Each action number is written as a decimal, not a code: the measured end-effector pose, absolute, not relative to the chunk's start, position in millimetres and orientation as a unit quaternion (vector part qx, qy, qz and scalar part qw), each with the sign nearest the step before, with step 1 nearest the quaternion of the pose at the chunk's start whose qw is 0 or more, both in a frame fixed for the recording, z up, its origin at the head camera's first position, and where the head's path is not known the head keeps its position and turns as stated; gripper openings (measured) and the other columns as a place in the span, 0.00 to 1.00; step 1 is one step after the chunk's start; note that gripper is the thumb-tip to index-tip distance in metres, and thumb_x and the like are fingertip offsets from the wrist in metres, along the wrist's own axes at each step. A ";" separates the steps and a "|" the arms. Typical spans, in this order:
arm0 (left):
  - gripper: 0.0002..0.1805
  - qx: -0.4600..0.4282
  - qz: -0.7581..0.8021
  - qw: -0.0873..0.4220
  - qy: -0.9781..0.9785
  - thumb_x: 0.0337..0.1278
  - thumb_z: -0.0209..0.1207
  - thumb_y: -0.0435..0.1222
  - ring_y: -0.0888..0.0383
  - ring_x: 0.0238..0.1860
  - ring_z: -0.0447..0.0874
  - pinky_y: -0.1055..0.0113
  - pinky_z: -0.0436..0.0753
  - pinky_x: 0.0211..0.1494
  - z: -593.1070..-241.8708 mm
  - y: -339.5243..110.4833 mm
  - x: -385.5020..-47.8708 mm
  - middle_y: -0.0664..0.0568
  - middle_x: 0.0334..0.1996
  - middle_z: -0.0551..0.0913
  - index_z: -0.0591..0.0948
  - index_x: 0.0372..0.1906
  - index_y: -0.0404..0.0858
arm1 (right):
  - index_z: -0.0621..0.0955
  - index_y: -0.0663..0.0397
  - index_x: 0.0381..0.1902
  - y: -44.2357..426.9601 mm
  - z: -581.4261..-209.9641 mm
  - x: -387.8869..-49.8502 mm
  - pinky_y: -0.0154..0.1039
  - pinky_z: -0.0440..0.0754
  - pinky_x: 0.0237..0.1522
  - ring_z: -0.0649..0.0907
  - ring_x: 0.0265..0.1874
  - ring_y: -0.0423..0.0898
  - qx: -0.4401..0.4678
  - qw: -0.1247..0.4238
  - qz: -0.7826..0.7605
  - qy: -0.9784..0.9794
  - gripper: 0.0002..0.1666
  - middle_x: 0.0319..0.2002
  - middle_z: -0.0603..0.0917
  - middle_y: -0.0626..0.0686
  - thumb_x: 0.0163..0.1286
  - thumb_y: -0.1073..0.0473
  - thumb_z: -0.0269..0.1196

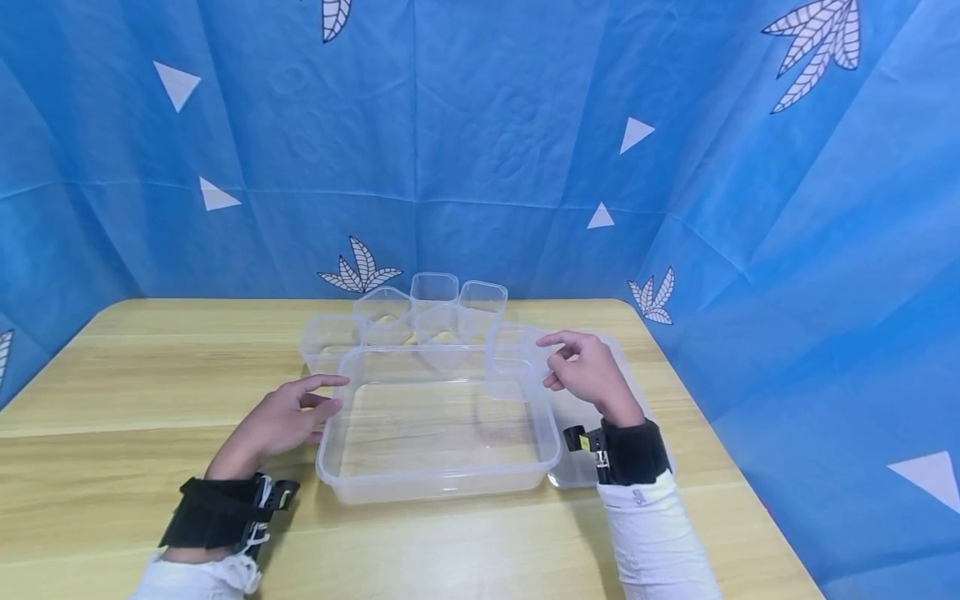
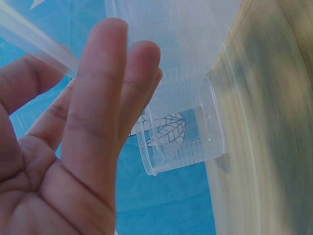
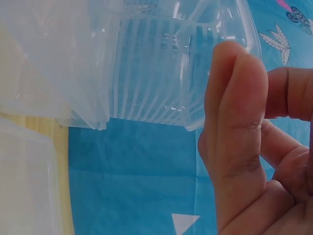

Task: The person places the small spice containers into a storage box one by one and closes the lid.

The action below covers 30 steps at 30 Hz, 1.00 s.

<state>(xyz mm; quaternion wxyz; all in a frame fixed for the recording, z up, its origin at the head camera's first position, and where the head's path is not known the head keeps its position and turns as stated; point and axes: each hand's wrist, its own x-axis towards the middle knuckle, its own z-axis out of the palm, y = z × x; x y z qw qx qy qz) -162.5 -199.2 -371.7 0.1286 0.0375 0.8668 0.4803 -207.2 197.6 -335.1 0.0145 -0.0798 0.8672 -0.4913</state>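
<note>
clear tub (image 1: 442, 483): on table (image 1: 187, 367), dial centre; likely light, slippery, semi-stiff; best held by rim, nine and three o'clock.
left hand (image 1: 288, 417): loose, nine o'clock, contact unclear.
right hand (image 1: 587, 371): relaxed, empty, two o'clock.

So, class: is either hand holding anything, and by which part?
The right hand holds nothing. The left hand is at the left rim of the large clear container; whether it grips there cannot be told.

Glossy plastic tub (image 1: 442, 483), smooth; seemingly wooden table (image 1: 435, 546)
</note>
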 end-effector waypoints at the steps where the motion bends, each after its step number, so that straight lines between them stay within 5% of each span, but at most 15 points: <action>1: 0.24 0.038 0.480 0.128 0.867 0.71 0.53 0.38 0.44 0.45 0.83 0.56 0.84 0.44 -371.8 -199.1 -162.5 0.31 0.54 0.74 0.69 0.68 0.36 | 0.82 0.60 0.52 197.8 -335.3 -206.9 0.41 0.85 0.32 0.86 0.28 0.59 -0.079 0.016 -0.489 0.868 0.20 0.33 0.82 0.62 0.65 0.69 0.52; 9: 0.24 0.039 0.482 0.126 0.866 0.72 0.52 0.38 0.42 0.48 0.81 0.56 0.84 0.44 -373.6 -198.7 -163.4 0.30 0.55 0.74 0.69 0.68 0.35 | 0.84 0.62 0.45 197.7 -335.9 -205.1 0.44 0.84 0.34 0.86 0.25 0.50 -0.080 0.029 -0.471 0.878 0.16 0.33 0.82 0.62 0.66 0.69 0.52; 30: 0.25 0.039 0.481 0.124 0.867 0.72 0.52 0.38 0.40 0.49 0.81 0.56 0.85 0.43 -371.2 -198.5 -162.3 0.29 0.54 0.74 0.68 0.68 0.35 | 0.83 0.63 0.37 194.6 -343.1 -210.4 0.40 0.84 0.33 0.84 0.24 0.46 -0.079 0.077 -0.456 0.883 0.10 0.33 0.82 0.61 0.68 0.68 0.55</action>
